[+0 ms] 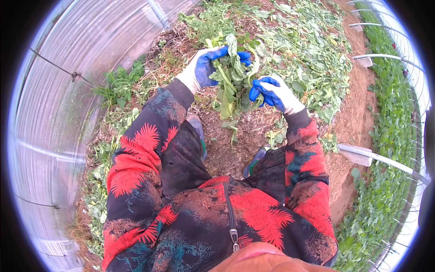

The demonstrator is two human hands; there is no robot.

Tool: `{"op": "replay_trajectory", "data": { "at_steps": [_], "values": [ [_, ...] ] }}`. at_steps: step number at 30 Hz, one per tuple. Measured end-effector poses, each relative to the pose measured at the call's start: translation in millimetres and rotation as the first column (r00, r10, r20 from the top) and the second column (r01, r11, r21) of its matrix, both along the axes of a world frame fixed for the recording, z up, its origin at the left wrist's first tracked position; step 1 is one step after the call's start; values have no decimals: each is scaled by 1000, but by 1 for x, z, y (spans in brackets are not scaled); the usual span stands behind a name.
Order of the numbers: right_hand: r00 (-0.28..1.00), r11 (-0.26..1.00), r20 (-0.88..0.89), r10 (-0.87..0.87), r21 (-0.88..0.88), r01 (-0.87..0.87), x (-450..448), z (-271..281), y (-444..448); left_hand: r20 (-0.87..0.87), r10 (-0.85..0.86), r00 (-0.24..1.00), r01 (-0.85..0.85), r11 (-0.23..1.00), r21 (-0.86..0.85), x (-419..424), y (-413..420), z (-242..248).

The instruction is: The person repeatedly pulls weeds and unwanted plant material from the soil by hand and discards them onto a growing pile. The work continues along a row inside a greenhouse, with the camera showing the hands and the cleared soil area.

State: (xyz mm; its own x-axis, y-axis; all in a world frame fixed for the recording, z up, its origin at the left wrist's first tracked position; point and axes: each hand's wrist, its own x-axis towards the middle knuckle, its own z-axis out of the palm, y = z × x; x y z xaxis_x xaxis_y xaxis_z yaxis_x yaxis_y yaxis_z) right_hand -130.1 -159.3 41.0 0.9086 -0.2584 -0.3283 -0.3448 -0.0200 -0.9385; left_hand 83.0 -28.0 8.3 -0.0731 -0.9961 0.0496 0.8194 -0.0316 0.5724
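Both my hands wear white knit gloves with blue coated palms and fingers. A bunch of leafy green plants (231,80) with thick pale stems hangs in front of me, above the ground. My left hand (212,64) is closed around its upper part, fingers wrapped behind the leaves. At the bunch's lower right, my right hand (272,91) has its fingers curled together on a leaf or stem edge; a pale curved stem rises beside it. The fingertips of my right hand are partly hidden by foliage.
Cut, wilting greens (312,64) cover the ground ahead and right. Clear plastic sheeting (68,112) curves along the left. White hoop pipes (384,159) stand at right beside bare soil (357,119) and a growing green row (390,112). Dry plant litter (224,156) lies between my shoes.
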Motion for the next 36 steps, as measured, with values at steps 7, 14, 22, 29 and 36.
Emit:
{"op": "replay_trajectory", "data": {
  "at_steps": [7,14,22,29,36],
  "values": [
    [985,985,5,-170,-34,170,4,-16,-7,-80,11,997,-4,996,85,5,0,-10],
    [967,967,-4,-254,32,254,9,-39,-11,95,-99,991,88,991,105,-15,-9,-24],
    [684,734,383,-621,-22,679,9,-37,-26,322,234,917,-330,899,288,-11,-11,-21],
    [546,660,528,-651,37,751,8,-32,-28,426,433,795,-553,806,213,8,-8,-22],
    [883,743,414,-221,-515,428,21,-57,5,187,214,959,-249,950,187,-24,-24,-9]
  ]
}}
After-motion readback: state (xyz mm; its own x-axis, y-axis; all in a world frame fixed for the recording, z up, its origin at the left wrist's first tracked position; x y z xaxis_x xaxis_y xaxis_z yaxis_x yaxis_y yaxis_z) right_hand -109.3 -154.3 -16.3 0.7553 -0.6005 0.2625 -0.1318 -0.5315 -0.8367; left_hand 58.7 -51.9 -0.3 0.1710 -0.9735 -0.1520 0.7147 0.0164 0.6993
